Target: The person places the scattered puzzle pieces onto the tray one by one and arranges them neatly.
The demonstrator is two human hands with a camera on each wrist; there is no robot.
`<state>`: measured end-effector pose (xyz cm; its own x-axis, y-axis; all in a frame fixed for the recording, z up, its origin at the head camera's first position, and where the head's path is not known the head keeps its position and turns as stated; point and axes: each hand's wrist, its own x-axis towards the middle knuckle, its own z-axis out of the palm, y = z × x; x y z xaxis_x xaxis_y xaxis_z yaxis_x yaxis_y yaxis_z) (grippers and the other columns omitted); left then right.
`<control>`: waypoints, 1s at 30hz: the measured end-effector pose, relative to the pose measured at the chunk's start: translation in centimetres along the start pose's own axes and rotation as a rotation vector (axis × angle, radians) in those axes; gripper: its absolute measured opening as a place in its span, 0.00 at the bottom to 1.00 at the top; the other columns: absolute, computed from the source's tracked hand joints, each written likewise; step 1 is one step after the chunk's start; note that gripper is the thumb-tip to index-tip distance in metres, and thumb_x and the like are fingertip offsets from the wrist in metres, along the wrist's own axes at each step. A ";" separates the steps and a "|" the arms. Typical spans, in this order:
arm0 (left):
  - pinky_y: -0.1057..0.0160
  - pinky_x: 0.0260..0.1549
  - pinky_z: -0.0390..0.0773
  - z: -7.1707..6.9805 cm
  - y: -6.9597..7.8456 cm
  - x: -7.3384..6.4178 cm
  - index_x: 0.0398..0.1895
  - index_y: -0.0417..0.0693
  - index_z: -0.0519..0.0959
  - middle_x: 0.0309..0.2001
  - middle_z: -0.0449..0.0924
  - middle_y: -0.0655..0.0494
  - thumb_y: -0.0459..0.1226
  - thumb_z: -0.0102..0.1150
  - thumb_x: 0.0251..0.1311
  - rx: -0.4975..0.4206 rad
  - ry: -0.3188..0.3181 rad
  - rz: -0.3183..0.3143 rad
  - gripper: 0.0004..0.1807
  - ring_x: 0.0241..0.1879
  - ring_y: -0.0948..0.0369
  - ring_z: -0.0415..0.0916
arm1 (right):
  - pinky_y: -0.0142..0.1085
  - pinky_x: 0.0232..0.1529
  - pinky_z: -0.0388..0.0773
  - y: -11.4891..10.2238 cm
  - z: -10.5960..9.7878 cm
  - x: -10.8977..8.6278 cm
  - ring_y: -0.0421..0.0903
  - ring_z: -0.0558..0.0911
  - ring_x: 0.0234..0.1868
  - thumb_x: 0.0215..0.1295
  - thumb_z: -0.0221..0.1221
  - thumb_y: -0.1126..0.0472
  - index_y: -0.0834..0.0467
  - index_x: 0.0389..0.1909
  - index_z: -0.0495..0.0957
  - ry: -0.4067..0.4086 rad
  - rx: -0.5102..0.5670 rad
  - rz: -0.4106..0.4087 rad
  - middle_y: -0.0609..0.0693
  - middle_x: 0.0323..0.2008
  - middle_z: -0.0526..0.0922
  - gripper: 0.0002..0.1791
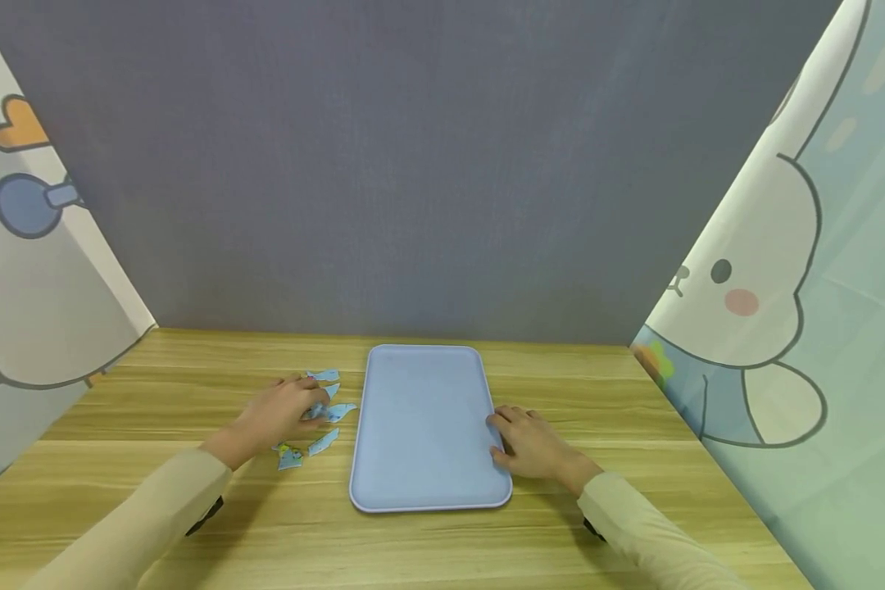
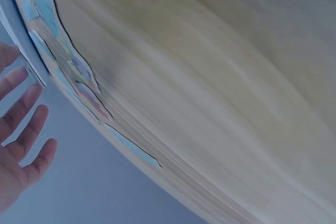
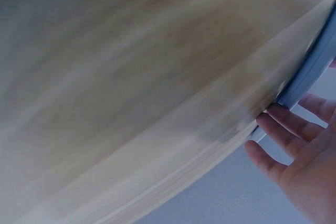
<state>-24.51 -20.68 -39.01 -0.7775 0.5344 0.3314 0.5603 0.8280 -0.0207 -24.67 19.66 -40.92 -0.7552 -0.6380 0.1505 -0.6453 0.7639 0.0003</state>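
Several flat, irregular light-blue pieces with coloured print, like bits of a picture, lie on the table left of the tray; one piece (image 1: pixel 324 442) is nearest the front. My left hand (image 1: pixel 283 406) hovers over or rests among them, partly covering some; which of the two, I cannot tell. In the left wrist view its fingers (image 2: pixel 32 124) are spread and loosely bent, with no piece visible between them. A pale blue tray (image 1: pixel 428 426) lies flat between both hands. At its right rim is my right hand (image 1: pixel 534 444), fingertips touching or very close to the edge, fingers loosely bent.
The tray and pieces stand on a wood-grain table (image 1: pixel 597 393). A dark grey panel (image 1: pixel 413 180) rises behind it. Cartoon-printed curtains (image 1: pixel 841 328) hang at both sides. Long sleeves (image 1: pixel 147 512) cover both arms.
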 end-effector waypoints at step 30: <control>0.58 0.29 0.72 2.7 3.2 5.8 0.34 0.52 0.80 0.34 0.78 0.57 0.43 0.63 0.51 -0.008 0.028 -0.043 0.09 0.33 0.56 0.73 | 0.55 0.52 0.70 -0.1 0.1 0.0 0.55 0.72 0.57 0.59 0.54 0.50 0.59 0.55 0.70 -0.021 0.017 0.028 0.57 0.55 0.72 0.25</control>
<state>-28.03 -14.49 -39.68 -0.7925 0.4935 0.3583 0.5291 0.8486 0.0016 -24.63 19.63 -41.05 -0.7754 -0.6180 0.1299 -0.6252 0.7802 -0.0203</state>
